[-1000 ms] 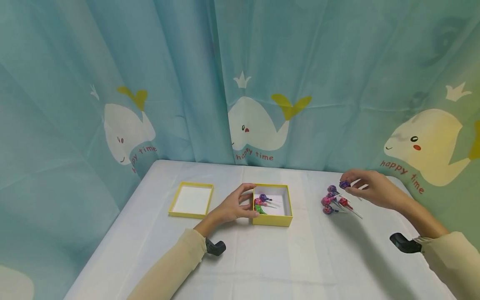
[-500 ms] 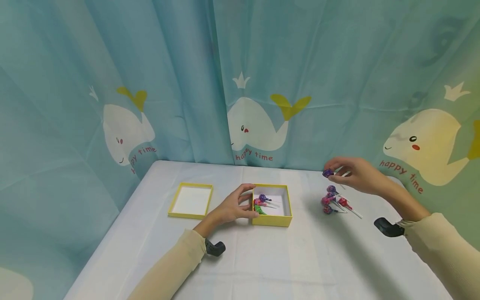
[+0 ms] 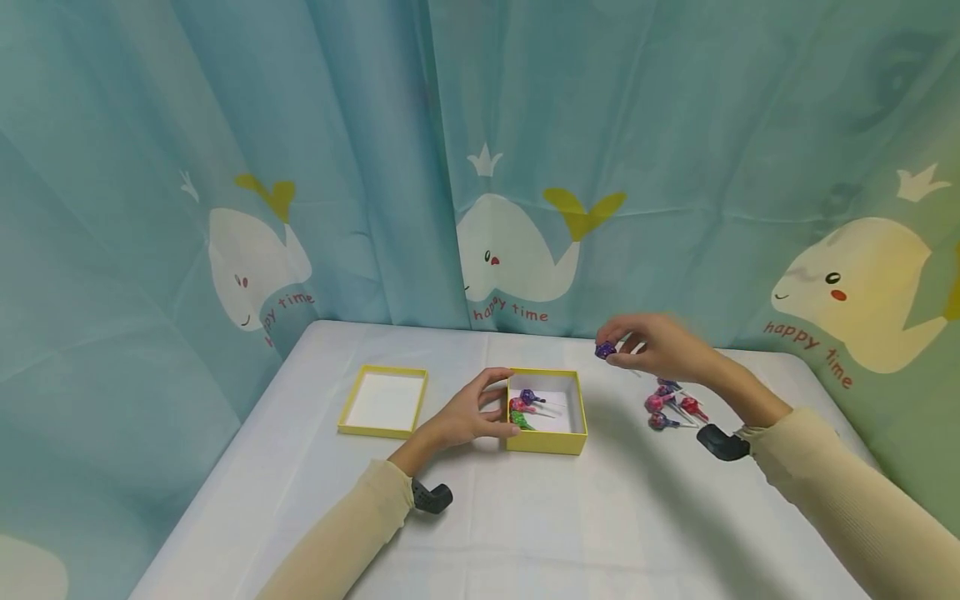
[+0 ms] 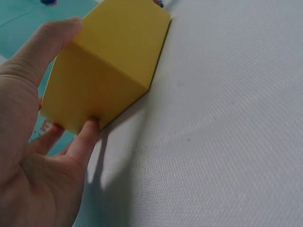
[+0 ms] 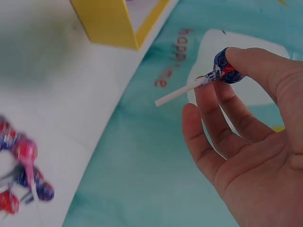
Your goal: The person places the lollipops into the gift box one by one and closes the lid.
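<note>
Between the thumb and fingertips of my right hand [image 3: 663, 346] is a purple-wrapped lollipop [image 3: 605, 350], held above the table to the right of the yellow box. In the right wrist view its white stick [image 5: 177, 93] points away from the palm. My left hand [image 3: 467, 415] grips the left end of the open yellow box [image 3: 546, 442], thumb at the front and fingers toward the back. Inside the box lie a purple lollipop [image 3: 531, 397], a pink one [image 3: 519, 406] and a green one [image 3: 522, 422], toward its left side.
A loose pile of several lollipops [image 3: 661, 403] lies on the table under my right forearm. Left of my left hand, the yellow-rimmed lid [image 3: 385, 402] rests with its white inside up. A blue whale-print curtain [image 3: 390, 250] hangs along the back edge of the white table [image 3: 540, 525].
My right hand has carried the purple lollipop up and leftward from beside the pile, toward the box. The left hand and the box stay where they were.
</note>
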Available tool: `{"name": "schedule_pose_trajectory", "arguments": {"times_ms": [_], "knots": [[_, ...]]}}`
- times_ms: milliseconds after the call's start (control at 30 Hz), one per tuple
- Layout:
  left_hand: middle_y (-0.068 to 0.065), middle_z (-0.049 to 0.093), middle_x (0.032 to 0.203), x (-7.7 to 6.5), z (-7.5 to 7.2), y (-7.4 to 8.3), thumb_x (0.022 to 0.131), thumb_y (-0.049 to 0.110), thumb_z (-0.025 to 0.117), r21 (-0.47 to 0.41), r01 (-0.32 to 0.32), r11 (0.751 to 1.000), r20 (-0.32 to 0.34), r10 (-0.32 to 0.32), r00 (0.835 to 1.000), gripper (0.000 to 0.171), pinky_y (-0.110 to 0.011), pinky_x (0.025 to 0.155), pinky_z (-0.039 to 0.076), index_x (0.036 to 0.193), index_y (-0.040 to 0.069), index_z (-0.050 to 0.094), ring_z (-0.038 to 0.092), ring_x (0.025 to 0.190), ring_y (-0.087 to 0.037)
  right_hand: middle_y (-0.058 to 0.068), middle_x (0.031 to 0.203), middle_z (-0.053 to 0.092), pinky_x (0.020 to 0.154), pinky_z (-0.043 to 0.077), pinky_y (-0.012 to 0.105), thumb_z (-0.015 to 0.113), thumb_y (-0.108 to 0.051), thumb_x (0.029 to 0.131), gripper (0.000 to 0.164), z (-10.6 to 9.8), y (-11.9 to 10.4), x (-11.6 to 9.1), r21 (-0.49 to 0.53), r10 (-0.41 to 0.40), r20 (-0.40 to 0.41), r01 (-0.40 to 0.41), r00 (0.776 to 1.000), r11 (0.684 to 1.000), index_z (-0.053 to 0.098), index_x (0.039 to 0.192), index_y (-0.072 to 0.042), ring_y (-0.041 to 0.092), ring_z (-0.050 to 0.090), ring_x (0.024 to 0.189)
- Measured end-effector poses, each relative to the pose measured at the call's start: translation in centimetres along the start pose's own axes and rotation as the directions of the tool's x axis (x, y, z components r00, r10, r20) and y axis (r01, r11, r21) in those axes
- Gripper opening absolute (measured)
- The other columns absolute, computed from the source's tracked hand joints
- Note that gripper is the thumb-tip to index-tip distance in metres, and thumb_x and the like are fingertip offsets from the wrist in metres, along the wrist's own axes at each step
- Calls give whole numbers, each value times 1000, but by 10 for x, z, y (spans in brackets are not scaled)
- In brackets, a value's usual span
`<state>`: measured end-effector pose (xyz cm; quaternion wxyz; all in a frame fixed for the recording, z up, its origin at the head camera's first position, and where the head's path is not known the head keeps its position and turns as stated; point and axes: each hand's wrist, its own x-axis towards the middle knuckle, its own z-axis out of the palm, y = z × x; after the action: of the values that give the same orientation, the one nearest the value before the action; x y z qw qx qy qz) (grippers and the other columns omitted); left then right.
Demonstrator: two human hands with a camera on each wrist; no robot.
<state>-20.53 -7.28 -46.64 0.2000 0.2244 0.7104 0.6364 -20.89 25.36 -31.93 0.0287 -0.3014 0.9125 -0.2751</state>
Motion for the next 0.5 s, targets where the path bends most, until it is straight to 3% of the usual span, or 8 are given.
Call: {"name": "schedule_pose_trajectory", "arguments": {"times_ms": [500], "knots": [[-2,30,155,1,0,-1,75,11,85,-7,4,1000,0,-4,1000,87,-32,105,45,145,24,36,34,141,-24,-1,102,68,75,59,31,73,-5,87,25,54,-16,41,145,-119,86,105,989,984,66,109,-14,19,66,89]]}}
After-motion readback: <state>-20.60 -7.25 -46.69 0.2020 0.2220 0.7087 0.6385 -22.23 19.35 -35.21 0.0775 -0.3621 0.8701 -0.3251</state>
